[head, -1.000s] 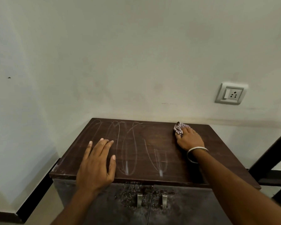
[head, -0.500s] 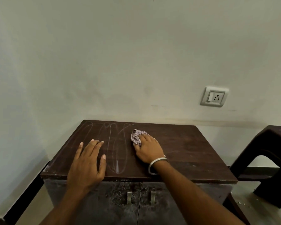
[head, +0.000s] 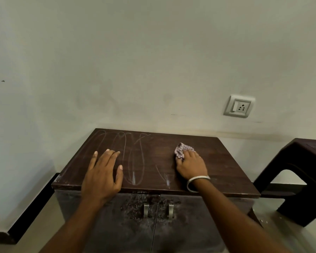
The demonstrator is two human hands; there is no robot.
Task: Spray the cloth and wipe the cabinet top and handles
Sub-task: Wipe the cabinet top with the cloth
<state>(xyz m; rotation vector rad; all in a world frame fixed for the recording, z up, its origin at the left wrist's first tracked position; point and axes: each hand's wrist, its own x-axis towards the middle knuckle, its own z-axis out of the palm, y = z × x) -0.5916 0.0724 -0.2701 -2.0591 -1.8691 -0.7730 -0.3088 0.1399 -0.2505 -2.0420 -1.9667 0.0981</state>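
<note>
Your left hand (head: 103, 172) lay flat and spread on the cabinet top (head: 153, 161), left of the chalky streaks (head: 133, 159). Right of them, your right hand (head: 191, 167) held the bunched cloth (head: 181, 149); a small wad could have skipped those streaks.

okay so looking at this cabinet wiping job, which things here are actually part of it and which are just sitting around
Part of the job:
- checked cloth, under the right hand
- cabinet top, loop streaks on its left part
- two metal door handles
- left hand, flat on the top

Just there:
- wall socket
- dark stool at right
</note>
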